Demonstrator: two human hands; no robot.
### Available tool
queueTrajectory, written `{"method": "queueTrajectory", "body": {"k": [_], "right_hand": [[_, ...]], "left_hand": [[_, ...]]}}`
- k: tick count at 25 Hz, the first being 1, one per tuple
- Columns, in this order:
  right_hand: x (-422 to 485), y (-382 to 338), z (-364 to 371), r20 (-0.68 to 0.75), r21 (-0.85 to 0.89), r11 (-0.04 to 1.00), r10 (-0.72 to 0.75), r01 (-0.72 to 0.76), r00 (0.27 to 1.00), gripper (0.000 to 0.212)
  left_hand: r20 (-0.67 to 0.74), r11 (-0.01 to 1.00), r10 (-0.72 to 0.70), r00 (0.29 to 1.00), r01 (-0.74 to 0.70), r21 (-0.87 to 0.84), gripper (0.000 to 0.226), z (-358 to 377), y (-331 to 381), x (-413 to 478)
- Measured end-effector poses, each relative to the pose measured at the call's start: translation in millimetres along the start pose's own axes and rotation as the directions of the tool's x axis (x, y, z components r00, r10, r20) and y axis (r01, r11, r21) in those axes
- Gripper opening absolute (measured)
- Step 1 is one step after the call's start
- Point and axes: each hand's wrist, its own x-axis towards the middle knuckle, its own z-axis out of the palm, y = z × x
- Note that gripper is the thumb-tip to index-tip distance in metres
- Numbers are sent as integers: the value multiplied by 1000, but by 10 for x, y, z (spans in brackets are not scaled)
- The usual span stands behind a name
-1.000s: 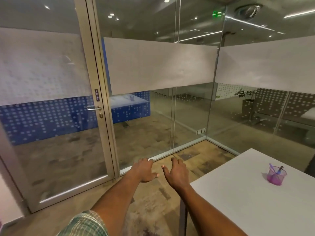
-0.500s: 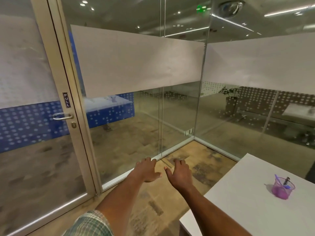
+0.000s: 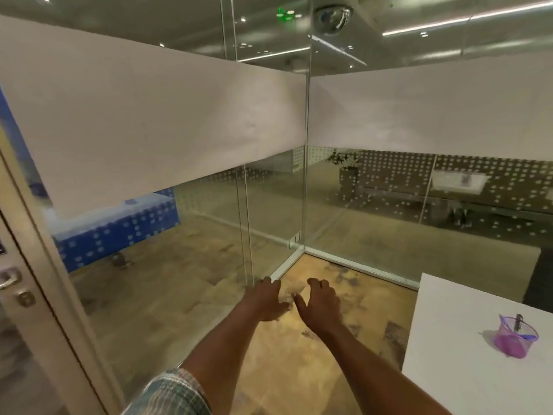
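Reaching fwd, left hand [image 3: 264,301] & right hand [image 3: 321,307] hover side by side, palms down, fingers loose, gripping nothing, prob. heading for the glass wall [image 3: 179,250] just ahead. Pen cup [image 3: 513,336] sits well apart on the white surface [image 3: 449,354].

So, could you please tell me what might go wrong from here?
The left hand and right hand are held out, open, toward the glass wall; clear panes are easy to misjudge, so the fingers could bump it. The white table edge lies just right of the right arm and could catch it, perhaps jolting the purple pen cup.
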Motion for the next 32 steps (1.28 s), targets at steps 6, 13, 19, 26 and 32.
{"method": "queueTrajectory", "body": {"k": [6, 13, 19, 26, 32], "right_hand": [[660, 40, 157, -49, -60, 991, 120, -123, 992, 58], [1631, 449, 292, -120, -45, 981, 182, -188, 976, 57], [2791, 1092, 177, -169, -27, 970, 233, -240, 958, 53], [3857, 1828, -81, -195, -98, 944, 293, -315, 936, 53], [4670, 2374, -105, -235, -107, 913, 360, -393, 903, 54]], "left_hand": [[-16, 991, 133, 991, -133, 25, 74, -47, -176, 860], [-8, 972, 232, 973, -232, 25, 73, 54, 1, 2107], [-31, 955, 296, 955, -297, -3, 69, -76, 541, 3495], [-49, 927, 370, 928, -373, -47, 58, -209, 1208, 4723], [-35, 887, 457, 889, -458, -58, 64, -197, 1611, 5773]]}}
